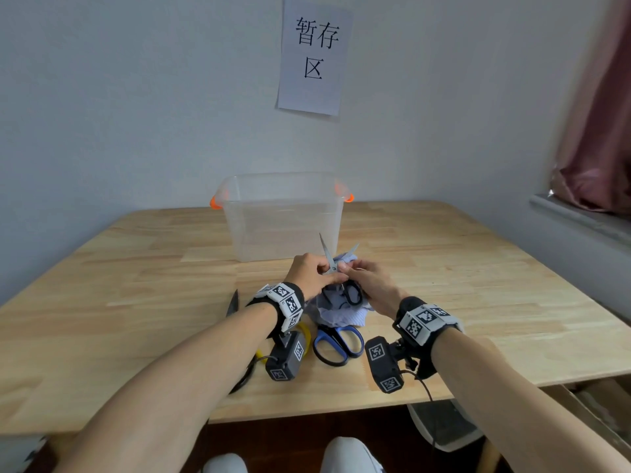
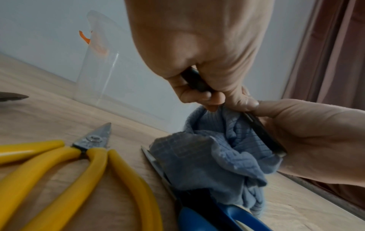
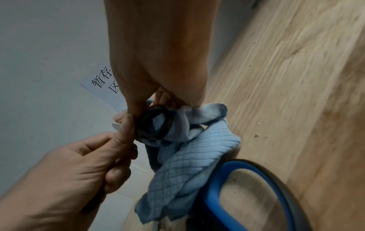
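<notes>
The left hand [image 1: 307,273] curls its fingers round the small black-handled steel scissors [image 1: 327,255], blades spread, just above the wooden tabletop [image 1: 461,285]; the right hand [image 1: 372,285] fingers pinch the pale blue waffle cloth [image 1: 341,317] against one handle ring.

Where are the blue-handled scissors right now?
In the head view the blue-handled scissors lie on the table between the two forearms, blades under the blue cloth, right of the yellow-handled cutters.

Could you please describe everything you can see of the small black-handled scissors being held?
The small scissors have bright metal blades and black loop handles. They are open, blades spread in a V, tips pointing up toward the clear bin. The left hand grips one handle; the right hand pinches the blue cloth against the other.
</notes>
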`<state>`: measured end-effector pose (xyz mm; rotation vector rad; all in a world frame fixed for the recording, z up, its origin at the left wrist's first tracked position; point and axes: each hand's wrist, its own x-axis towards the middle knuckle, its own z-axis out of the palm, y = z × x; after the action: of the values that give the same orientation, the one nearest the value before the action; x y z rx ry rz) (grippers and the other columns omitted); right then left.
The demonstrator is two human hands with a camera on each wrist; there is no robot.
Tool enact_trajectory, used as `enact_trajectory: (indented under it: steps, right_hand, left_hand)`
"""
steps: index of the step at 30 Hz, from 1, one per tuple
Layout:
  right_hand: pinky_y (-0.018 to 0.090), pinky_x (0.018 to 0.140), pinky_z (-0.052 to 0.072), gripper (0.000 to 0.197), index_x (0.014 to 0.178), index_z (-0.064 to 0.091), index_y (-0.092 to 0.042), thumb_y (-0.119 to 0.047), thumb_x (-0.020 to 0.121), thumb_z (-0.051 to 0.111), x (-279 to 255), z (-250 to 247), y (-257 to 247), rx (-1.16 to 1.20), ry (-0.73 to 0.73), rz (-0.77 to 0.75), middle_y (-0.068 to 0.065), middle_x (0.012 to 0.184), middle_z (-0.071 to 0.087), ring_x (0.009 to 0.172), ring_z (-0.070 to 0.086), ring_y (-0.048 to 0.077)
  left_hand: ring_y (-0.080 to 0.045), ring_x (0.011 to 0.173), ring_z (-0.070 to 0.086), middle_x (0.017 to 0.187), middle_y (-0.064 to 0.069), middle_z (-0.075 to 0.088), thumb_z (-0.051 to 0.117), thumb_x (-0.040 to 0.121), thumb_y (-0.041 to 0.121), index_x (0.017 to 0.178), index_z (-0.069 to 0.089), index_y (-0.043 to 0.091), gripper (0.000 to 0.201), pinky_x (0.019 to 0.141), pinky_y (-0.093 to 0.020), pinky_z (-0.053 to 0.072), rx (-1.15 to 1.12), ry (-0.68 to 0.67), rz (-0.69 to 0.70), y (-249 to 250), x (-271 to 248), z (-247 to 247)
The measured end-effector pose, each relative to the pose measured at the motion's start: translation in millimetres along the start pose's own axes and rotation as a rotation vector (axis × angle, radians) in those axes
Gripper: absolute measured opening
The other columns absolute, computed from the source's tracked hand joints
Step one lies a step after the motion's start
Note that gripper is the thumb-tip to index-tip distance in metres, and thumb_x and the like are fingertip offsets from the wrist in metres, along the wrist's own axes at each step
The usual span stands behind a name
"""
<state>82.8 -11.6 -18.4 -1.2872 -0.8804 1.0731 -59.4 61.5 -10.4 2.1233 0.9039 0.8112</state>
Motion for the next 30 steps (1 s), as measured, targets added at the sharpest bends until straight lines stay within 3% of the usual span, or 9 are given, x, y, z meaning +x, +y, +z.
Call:
enact_trajectory:
  steps: [2,8,10,12,14,18,21,24,30]
  right_hand:
    - [0.04,0.078,0.059,0.028,0.106,0.065,0.002,-0.023,0.093,0.066,-1,-1,0,-0.012,-0.051,0.009,0.022,0.096,0.072,0.088,0.072,0.031]
    - [0.049,0.092,0.056,0.038,0.105,0.065,0.013,-0.024,0.097,0.062,2,-1,3,-0.024,-0.082,0.047,0.028,0.097,0.069,0.091,0.069,0.037]
    - [0.045,0.087,0.058,0.031,0.092,0.066,0.009,-0.021,0.096,0.063,1,0,2,-0.048,-0.043,0.038,0.022,0.085,0.068,0.081,0.067,0.032]
    - [0.034,0.069,0.057,0.027,0.072,0.061,-0.002,-0.017,0.094,0.066,2,1,3,-0.082,0.032,0.027,0.014,0.069,0.063,0.064,0.062,0.024]
    - [0.029,0.057,0.048,0.036,0.059,0.054,-0.009,-0.015,0.091,0.069,5,3,6,-0.108,0.131,0.003,0.008,0.058,0.057,0.056,0.053,0.021]
    - [0.03,0.054,0.037,0.06,0.034,0.048,-0.018,-0.016,0.088,0.073,11,7,14,-0.136,0.271,-0.021,-0.002,0.044,0.048,0.05,0.042,0.017]
    - [0.031,0.054,0.034,0.061,0.03,0.051,-0.018,-0.018,0.087,0.074,14,9,14,-0.132,0.325,-0.05,-0.001,0.045,0.047,0.052,0.041,0.018]
    - [0.033,0.057,0.035,0.051,0.041,0.051,-0.015,-0.019,0.086,0.074,15,12,14,-0.121,0.353,-0.059,0.007,0.056,0.048,0.058,0.042,0.019]
    - [0.031,0.051,0.029,0.053,0.047,0.039,-0.014,-0.02,0.088,0.072,20,5,12,-0.139,0.404,-0.073,-0.004,0.044,0.034,0.049,0.032,0.016]
  left_hand:
    - [-0.015,0.056,0.033,0.059,-0.006,0.039,0.085,0.074,0.031,0.062,0.052,-0.008,0.053,0.047,-0.019,0.026,0.001,-0.005,0.018,0,0,0]
    - [-0.011,0.05,0.023,0.05,0.006,0.029,0.088,0.071,0.028,0.049,0.033,0.018,0.06,0.047,-0.02,0.02,0.058,-0.029,0.086,1,0,-2]
    - [-0.011,0.05,0.021,0.051,0.005,0.028,0.089,0.07,0.027,0.05,0.034,0.015,0.059,0.047,-0.021,0.019,0.056,-0.041,0.075,2,0,-2]
    - [-0.012,0.05,0.02,0.052,0.004,0.027,0.089,0.069,0.027,0.052,0.038,0.011,0.056,0.046,-0.021,0.018,0.052,-0.052,0.068,2,-1,0]
    - [-0.013,0.051,0.021,0.052,0.002,0.028,0.09,0.068,0.027,0.052,0.039,0.01,0.056,0.046,-0.02,0.018,0.047,-0.047,0.067,2,-1,2]
    - [-0.01,0.048,0.02,0.05,0.004,0.024,0.088,0.071,0.026,0.047,0.029,0.017,0.064,0.045,-0.02,0.02,0.058,-0.042,0.069,6,-2,5]
    - [-0.011,0.043,0.024,0.049,0.005,0.024,0.087,0.073,0.025,0.046,0.031,0.016,0.062,0.044,-0.018,0.02,0.048,-0.034,0.057,8,-2,4]
    - [-0.01,0.042,0.025,0.046,0.006,0.026,0.087,0.073,0.026,0.046,0.033,0.016,0.061,0.044,-0.018,0.02,0.062,-0.03,0.056,7,-1,3]
    - [-0.014,0.052,0.026,0.052,0.002,0.032,0.087,0.073,0.028,0.051,0.041,0.013,0.053,0.047,-0.02,0.022,0.021,-0.049,0.003,0,-3,6]
